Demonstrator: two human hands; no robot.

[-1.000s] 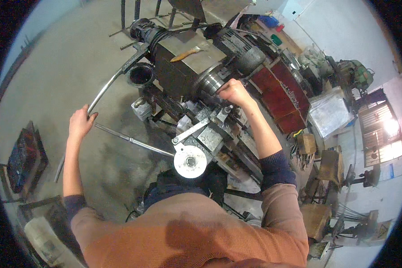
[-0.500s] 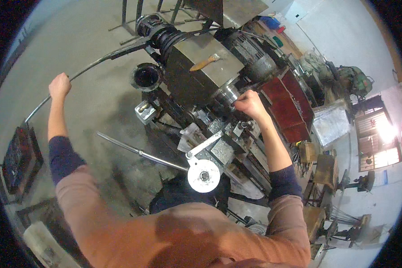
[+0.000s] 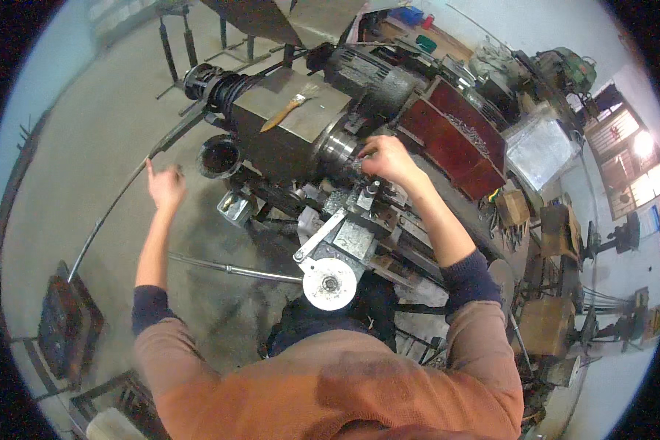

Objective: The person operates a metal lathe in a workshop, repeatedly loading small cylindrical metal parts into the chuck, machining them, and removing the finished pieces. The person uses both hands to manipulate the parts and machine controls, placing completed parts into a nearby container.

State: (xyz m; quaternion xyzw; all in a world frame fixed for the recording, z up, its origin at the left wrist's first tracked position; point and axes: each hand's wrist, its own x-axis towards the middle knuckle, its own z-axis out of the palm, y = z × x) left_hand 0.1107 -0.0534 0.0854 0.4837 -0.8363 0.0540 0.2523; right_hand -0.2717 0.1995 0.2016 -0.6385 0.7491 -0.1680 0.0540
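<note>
My left hand (image 3: 166,187) is off the long metal lever rod (image 3: 108,209), its index finger stretched out close to the rod's upper part. The other fingers are slightly blurred and hold nothing I can see. In front of the round steel chuck (image 3: 339,147) is my right hand (image 3: 389,158), its fingers curled together near the chuck face. Whatever they pinch, if anything, is hidden. Below it sits the lathe's tool post (image 3: 371,192). A white round handwheel (image 3: 329,284) with a flat crank arm (image 3: 320,235) is closest to my body.
On the grey headstock (image 3: 301,121) lies a wooden-handled brush (image 3: 284,112). A red tray (image 3: 455,139) with small metal pieces stands right of the chuck. A chrome bar (image 3: 235,270) sticks out left from the handwheel. A dark block (image 3: 70,330) is at the rod's lower end.
My left hand has let go of the lever rod and moved right. My right hand has drawn slightly back from the chuck. The whole view has shifted.
</note>
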